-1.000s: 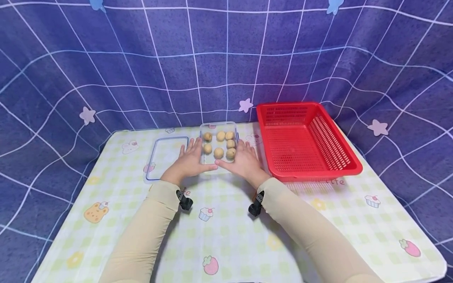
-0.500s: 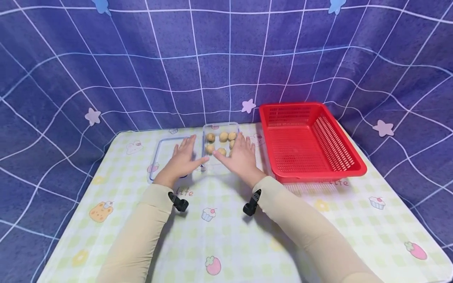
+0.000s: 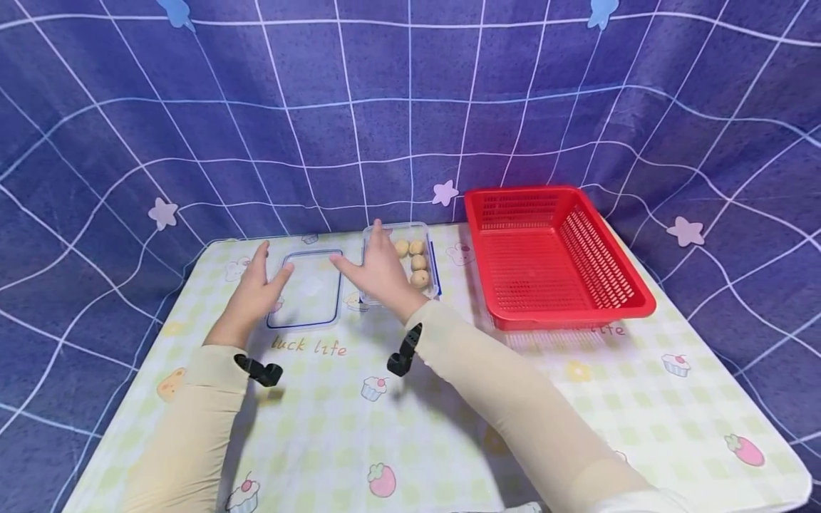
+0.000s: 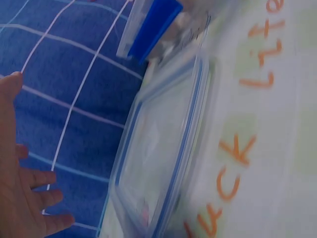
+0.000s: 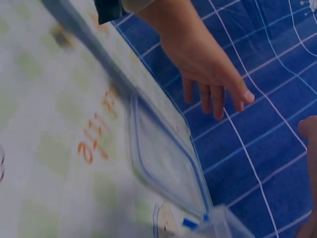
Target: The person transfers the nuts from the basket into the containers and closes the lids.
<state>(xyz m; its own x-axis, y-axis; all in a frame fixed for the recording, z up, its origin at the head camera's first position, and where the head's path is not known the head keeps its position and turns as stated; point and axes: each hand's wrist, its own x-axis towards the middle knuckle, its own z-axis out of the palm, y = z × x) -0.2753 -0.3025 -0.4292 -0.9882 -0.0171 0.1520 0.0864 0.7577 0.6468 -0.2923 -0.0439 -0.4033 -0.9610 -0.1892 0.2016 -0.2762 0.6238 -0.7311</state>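
A clear lid with a blue seal (image 3: pixel 304 325) lies on the table at the left. To its right stands a clear box (image 3: pixel 417 226) with several small round yellowish-brown things, perhaps potatoes (image 3: pixel 419 278), inside. My left hand (image 3: pixel 253 293) hovers over the lid's left side, fingers spread and holding nothing. Above the gap between lid and box is my right hand (image 3: pixel 381 274), likewise spread and holding nothing; it hides the left part of the box. The left wrist view shows the lid (image 4: pixel 153 144) beneath, apart from the left fingers.
A red slotted basket (image 3: pixel 532 271) stands at the back right of the table. A pale checked cloth (image 3: pixel 449 456) with printed pictures covers the table. Behind it hangs a blue gridded curtain (image 3: pixel 410 121).
Both hands have left the sides of the box and moved left, the left hand to the lid's far side, the right hand to between lid and box. The box and lid stay put.
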